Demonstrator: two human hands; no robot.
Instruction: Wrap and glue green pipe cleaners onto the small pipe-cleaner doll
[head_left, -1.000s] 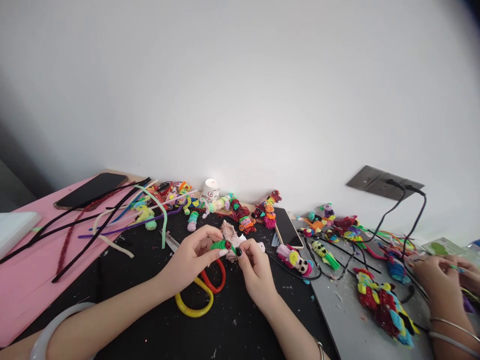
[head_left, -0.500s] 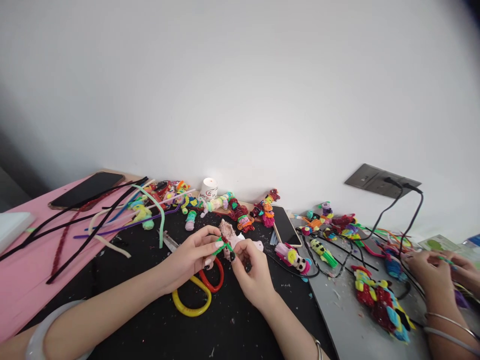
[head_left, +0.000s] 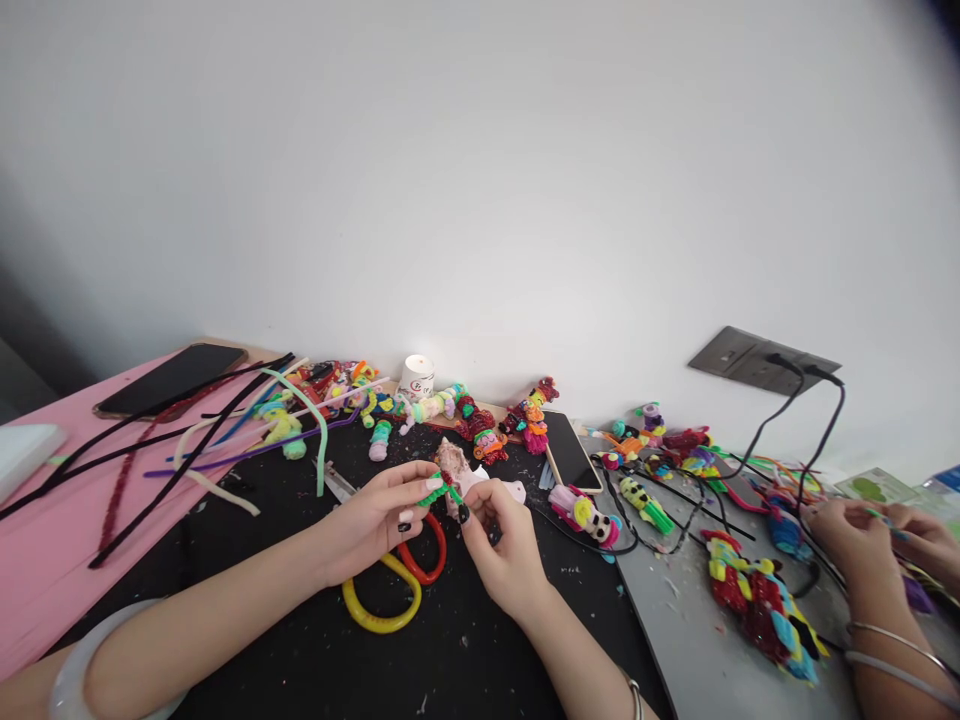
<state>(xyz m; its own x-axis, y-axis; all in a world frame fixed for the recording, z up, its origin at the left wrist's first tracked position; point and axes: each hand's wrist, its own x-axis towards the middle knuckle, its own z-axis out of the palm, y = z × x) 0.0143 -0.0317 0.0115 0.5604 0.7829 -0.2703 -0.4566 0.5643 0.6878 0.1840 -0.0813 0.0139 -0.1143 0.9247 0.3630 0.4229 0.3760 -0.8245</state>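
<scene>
The left hand (head_left: 375,520) is being held just above the black table (head_left: 300,620), its thumb and fingertips pinched shut on a small green pipe-cleaner piece (head_left: 442,490) with a red bit on it. The right hand (head_left: 506,545) is meeting it from the other side, its fingertips closed narrowly on the same green piece, so that the piece is being gripped between both hands, lifted clear of the table. A pale pink figure (head_left: 469,475) is lying just behind the fingertips; whether it is being touched cannot be told. Scissors with one red and one yellow loop (head_left: 390,590) are lying under and just in front of the left hand. A white bangle (head_left: 82,670) is being worn on the left wrist.

Long pipe cleaners (head_left: 187,440) in black, purple, white and green are being spread across the pink sheet (head_left: 45,580) and the table's left part, near a dark phone (head_left: 172,380). A row of small colourful figures (head_left: 420,410) is lining the wall, beside a small white cup (head_left: 416,377). A second phone (head_left: 571,452) is lying right of the hands. At the far right, another person's hands (head_left: 877,540) are being kept busy over a grey board (head_left: 697,640) near further figures, and black cables (head_left: 810,440) are running up to a wall socket (head_left: 757,360).
</scene>
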